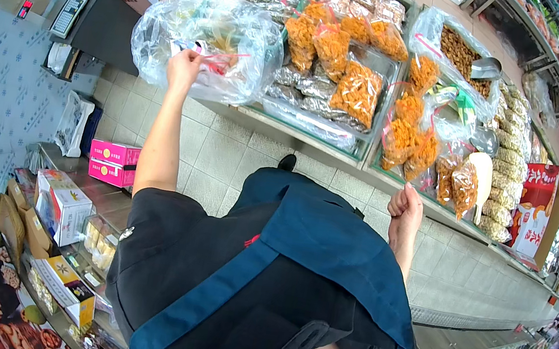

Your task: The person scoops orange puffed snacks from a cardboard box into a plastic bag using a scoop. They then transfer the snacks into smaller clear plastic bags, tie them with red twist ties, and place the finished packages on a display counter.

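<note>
My left hand (184,68) reaches to a large clear plastic bag (155,40) at the upper left; its fingers are closed at a red-edged strip of plastic inside the bag's opening, and what they grip is too small to tell. My right hand (407,208) is curled just off the front edge of the display counter, near a tied bag of orange shredded food (421,154); whether it holds anything is unclear. More bags of orange shreds (357,91) lie on a clear plastic bin, over dark packets (292,94). A bag of brown pieces (464,183) hangs over the counter edge.
A metal scoop (486,68) rests in an open bag of brown pieces (459,45). A pale scoop (480,173) lies by stacked packets (506,177). At the left are a weighing scale (71,10) on a dark stand and pink boxes (113,163). A red and white carton (533,209) stands right.
</note>
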The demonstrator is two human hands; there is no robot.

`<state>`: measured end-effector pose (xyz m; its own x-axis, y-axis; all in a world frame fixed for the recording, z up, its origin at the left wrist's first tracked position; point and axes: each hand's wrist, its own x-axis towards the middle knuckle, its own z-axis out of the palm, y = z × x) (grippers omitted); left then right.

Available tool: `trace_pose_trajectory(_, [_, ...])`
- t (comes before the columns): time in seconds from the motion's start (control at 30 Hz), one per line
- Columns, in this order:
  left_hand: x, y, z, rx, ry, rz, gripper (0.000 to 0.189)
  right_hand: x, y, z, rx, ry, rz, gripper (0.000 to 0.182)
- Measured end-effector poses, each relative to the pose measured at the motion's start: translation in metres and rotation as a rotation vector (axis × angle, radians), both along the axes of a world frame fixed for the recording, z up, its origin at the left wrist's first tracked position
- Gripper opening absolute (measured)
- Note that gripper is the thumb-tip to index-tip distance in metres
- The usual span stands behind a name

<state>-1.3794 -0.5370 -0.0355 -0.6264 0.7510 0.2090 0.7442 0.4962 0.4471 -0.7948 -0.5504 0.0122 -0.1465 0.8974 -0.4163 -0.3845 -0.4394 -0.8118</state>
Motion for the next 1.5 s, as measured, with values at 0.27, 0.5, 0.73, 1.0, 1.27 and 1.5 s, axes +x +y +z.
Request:
trace_pose_trajectory(0.27, [-0.077, 0.046, -0.045, -0.301, 0.255, 0.019, 0.021, -0.094, 0.053, 0.005, 0.054, -0.066, 0.034, 0.039])
trace_pose_trajectory(0.5, [-0.097, 0.095, -0.077, -0.115, 0.102, -0.117, 0.037, -0.118, 0.062, -0.009, 0.021, -0.083, -0.008, 0.037])
trace_pose_trajectory(0.73, [-0.163, 0.103, -0.047, 0.311, 0.188, 0.189, 0.041, -0.109, 0.061, -0.016, 0.044, -0.226, -0.125, 0.035])
trace_pose_trajectory(1.0, [-0.104, 0.075, 0.014, 0.354, 0.472, 0.359, 0.058, -0.047, 0.084, -0.007, 0.231, -0.36, -0.21, 0.032])
trace_pose_trajectory(1.27, [0.196, 0.08, 0.033, 0.408, -0.266, -0.464, 0.028, 0.085, 0.109, -0.003, 0.323, -0.357, -0.441, 0.029])
trace_pose_trajectory(1.5, [0.47, 0.055, 0.018, 0.113, -0.291, -1.144, 0.057, 0.212, 0.104, -0.043, 0.303, -0.652, -0.009, 0.031])
